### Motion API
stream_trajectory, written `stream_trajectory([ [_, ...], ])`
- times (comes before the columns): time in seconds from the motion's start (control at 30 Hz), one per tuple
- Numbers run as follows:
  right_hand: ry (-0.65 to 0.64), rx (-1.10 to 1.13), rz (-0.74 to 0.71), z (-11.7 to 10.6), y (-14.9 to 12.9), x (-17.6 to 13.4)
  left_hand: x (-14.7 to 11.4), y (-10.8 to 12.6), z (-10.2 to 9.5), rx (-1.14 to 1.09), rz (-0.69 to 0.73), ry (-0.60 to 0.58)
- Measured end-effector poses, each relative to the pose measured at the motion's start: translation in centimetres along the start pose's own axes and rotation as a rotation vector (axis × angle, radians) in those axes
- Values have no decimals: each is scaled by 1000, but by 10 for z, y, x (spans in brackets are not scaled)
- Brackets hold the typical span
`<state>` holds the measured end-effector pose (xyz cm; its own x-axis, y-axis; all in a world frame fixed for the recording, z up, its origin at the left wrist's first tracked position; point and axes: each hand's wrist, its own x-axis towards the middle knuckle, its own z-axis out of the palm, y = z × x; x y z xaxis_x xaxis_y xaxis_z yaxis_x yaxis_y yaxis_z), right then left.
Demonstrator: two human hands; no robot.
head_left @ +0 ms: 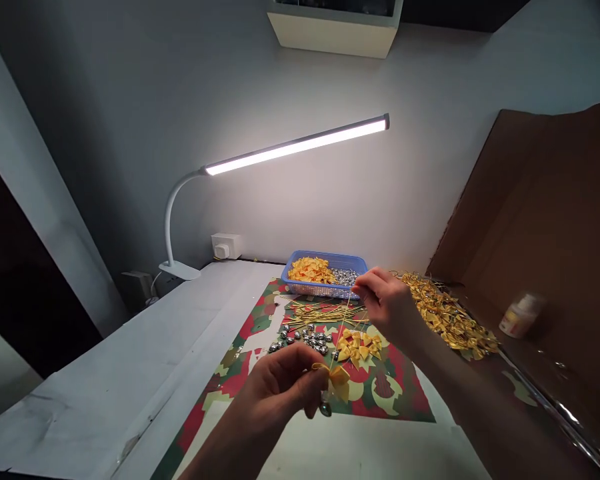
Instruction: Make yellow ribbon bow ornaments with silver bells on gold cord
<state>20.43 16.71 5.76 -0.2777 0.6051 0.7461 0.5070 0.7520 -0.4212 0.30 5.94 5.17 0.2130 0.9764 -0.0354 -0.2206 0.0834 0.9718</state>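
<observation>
My left hand (285, 383) pinches a yellow ribbon bow (339, 381) between thumb and fingers. Just below the bow hangs a small silver bell (325, 408). Up and to the right, my right hand (383, 297) is closed in a pinch on the upper end of a thin gold tie (346, 320), which runs down to the bow. Beyond my hands lie loose yellow bows (363, 347), several silver bells (314, 339) and a spread of thin gold ties (325, 313), all on a camouflage-patterned mat (250, 327).
A blue basket (325, 292) with yellow bows and silver bells stands against the wall. To the right lies a heap of gold bows (447, 313), near a white bottle (520, 317) and a cardboard sheet (545, 200). A lit lamp (300, 145) arches above the white table (180, 340).
</observation>
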Motion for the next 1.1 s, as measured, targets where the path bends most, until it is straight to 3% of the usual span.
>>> stream_trajectory([
  [0.23, 88, -111, -95, -6, 10, 5, -5, 11, 6, -61, -84, 83],
  [0.43, 116, -122, -132, -7, 6, 5, -4, 12, 6, -47, 8, 46],
  [0.73, 112, -148, -141, -9, 4, 5, -6, 8, 6, -21, 20, 46],
  [0.9, 105, -220, -155, -11, 11, 11, -9, 10, 14, -121, 44, 51],
  [1.1, 188, -327, -151, -20, 25, 21, -11, 15, 19, -199, 68, 81],
])
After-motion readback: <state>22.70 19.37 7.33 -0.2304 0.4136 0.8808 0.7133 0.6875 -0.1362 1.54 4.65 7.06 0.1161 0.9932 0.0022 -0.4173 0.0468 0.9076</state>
